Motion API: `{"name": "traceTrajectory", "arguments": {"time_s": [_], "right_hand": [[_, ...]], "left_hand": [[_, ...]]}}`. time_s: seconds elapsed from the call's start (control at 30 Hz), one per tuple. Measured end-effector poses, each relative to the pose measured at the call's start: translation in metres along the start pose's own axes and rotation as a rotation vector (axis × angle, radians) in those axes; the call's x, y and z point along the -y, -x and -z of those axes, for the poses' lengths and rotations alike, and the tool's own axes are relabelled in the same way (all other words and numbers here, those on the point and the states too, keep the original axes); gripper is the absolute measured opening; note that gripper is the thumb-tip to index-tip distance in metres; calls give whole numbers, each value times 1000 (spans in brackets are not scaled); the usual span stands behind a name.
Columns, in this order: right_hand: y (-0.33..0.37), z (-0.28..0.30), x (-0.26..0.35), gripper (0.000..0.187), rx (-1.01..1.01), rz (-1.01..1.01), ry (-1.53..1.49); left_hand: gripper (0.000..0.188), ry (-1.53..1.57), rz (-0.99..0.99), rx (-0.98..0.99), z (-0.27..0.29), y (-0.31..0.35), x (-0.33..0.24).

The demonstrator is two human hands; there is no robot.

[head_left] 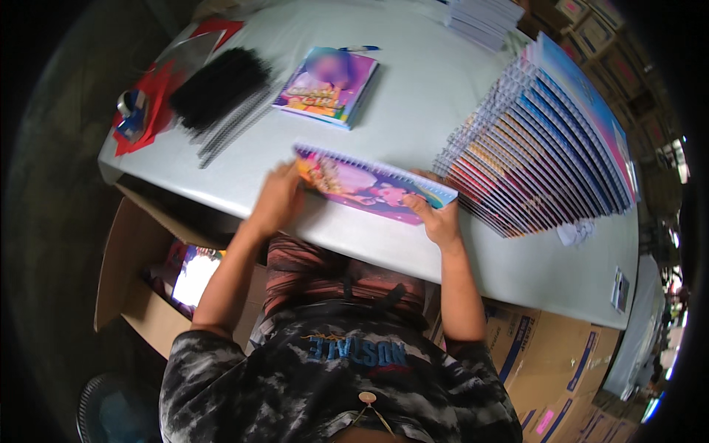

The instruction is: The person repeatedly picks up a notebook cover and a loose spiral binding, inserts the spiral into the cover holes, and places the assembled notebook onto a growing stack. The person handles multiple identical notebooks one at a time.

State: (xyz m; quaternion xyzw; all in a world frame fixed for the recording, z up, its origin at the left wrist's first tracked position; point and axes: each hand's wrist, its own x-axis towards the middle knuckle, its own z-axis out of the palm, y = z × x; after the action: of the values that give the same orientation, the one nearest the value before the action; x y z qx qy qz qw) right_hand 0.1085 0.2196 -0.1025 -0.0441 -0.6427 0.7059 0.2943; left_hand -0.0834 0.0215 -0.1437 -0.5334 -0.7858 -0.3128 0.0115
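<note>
A spiral notebook point(354, 184) with a purple, colourful cover is held over the table's near edge, its coil along the far side. My right hand point(441, 221) grips its right end, the thumb on the cover and the other fingers mostly hidden behind. At the opposite end, my left hand point(281, 196) is slightly blurred, with its fingers curled against the notebook's edge. Beyond it lies a small stack of similar notebooks point(325, 88). To the right, many coil-bound notebooks point(532, 148) stand in a fanned, leaning row.
Black binding coils point(221, 88) lie in a heap at the left, beside loose coils point(236, 125), red sheets point(159, 92) and a blue tape dispenser point(131, 114). A pen point(360, 49) and paper stack point(484, 21) are farther back. An open carton point(159, 314) stands below left; closed cartons point(550, 354) below right.
</note>
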Motion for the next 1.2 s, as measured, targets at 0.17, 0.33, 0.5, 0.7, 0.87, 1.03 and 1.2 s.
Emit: {"name": "traceTrajectory", "arguments": {"time_s": [0.17, 0.33, 0.5, 0.7, 0.87, 1.03, 1.2], "right_hand": [[9, 11, -14, 24, 89, 17, 241], [9, 12, -11, 28, 134, 132, 208], [2, 15, -8, 28, 27, 122, 217], [-4, 17, -12, 28, 23, 153, 247], [-1, 16, -12, 27, 16, 165, 280], [-1, 13, -8, 26, 65, 188, 251], [-4, 15, -14, 27, 100, 288, 244]], "left_hand": [[28, -691, 315, -275, 35, -48, 98], [30, -314, 488, -194, 53, -66, 115], [30, 567, 307, -107, 90, -67, 37], [39, 580, 190, 77, 78, -44, -12], [40, 409, 147, 77, 73, -48, -20], [45, 660, 364, 161, 72, -54, -21], [47, 996, 720, 482, 90, -68, -25]]}}
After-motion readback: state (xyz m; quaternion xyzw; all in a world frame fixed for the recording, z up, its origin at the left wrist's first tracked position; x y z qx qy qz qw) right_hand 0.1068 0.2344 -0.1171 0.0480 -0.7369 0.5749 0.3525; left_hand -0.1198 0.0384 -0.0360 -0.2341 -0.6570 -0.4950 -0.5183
